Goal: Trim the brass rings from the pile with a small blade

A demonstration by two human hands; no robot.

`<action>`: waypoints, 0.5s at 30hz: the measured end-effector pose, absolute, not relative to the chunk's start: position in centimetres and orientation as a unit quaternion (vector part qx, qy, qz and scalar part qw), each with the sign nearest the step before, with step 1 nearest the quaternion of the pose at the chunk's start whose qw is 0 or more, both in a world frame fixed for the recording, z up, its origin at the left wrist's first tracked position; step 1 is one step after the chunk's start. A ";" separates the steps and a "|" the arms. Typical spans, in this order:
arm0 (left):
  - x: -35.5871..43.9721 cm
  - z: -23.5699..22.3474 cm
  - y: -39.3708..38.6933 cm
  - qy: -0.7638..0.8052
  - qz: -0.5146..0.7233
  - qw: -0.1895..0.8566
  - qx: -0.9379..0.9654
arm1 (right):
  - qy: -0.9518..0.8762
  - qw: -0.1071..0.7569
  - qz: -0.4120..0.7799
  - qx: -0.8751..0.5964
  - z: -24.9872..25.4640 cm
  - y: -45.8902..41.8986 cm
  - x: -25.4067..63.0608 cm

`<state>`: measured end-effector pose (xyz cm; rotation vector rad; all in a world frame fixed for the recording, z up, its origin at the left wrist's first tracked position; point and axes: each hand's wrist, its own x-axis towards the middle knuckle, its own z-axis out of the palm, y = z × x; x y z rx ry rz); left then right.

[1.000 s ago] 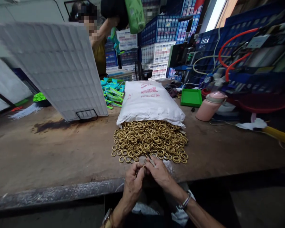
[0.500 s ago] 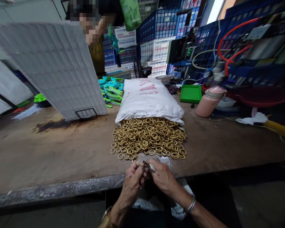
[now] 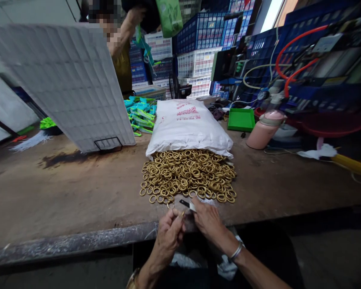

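Observation:
My left hand (image 3: 169, 229) is closed in a pinch at the table's front edge. A small gold-coloured ring (image 3: 182, 214) shows only in part between its thumb and finger. To the right, my right hand (image 3: 209, 220) grips a small knife (image 3: 185, 204) with a dark blade and a pale handle. The blade points left, above and apart from my left fingertips. Just beyond both hands lies a heap of gold-coloured rings (image 3: 186, 174), spilling from the mouth of a white sack (image 3: 189, 124) with red print.
A tilted pale panel (image 3: 69, 88) stands at left, near teal and green pieces (image 3: 140, 114). On the right are a green tray (image 3: 241, 119), a pink bottle (image 3: 264, 130) and a machine with red hoses (image 3: 289, 76). Behind, a person (image 3: 123, 60) holds a green packet (image 3: 170, 18) before stacked crates.
My right hand has moved the knife up and away from my left fingers, so its blade shows clear. The left hand has dropped slightly, still pinched. The person behind has raised an arm.

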<state>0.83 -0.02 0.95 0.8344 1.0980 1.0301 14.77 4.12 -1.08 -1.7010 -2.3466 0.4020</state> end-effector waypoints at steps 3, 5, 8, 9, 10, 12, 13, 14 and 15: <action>0.6 1.1 -0.4 0.439 0.461 0.697 0.329 | -0.775 0.136 0.101 -0.609 -1.3 5.7 15.1; 0.5 1.2 -0.4 0.411 0.477 0.722 0.286 | -0.777 0.175 0.078 -0.599 -1.7 6.6 15.0; 0.2 1.1 -0.2 0.392 0.491 0.734 0.257 | -0.795 0.230 0.057 -0.559 -2.1 7.8 14.7; 0.0 1.0 -0.2 0.391 0.495 0.733 0.255 | -0.799 0.239 0.052 -0.549 -2.2 8.1 14.5; -0.1 1.0 -0.1 0.390 0.498 0.732 0.253 | -0.802 0.242 0.049 -0.543 -2.2 8.3 14.3; -0.4 0.9 0.0 0.382 0.505 0.737 0.236 | -0.805 0.228 0.050 -0.546 -1.9 8.6 14.0; -0.6 0.9 0.0 0.376 0.505 0.744 0.222 | -0.805 0.216 0.054 -0.550 -1.7 8.7 13.9; -0.7 0.9 0.1 0.368 0.504 0.753 0.208 | -0.805 0.205 0.059 -0.554 -1.4 8.7 13.8; -0.9 0.8 0.1 0.360 0.503 0.761 0.194 | -0.804 0.196 0.062 -0.557 -1.2 8.8 13.7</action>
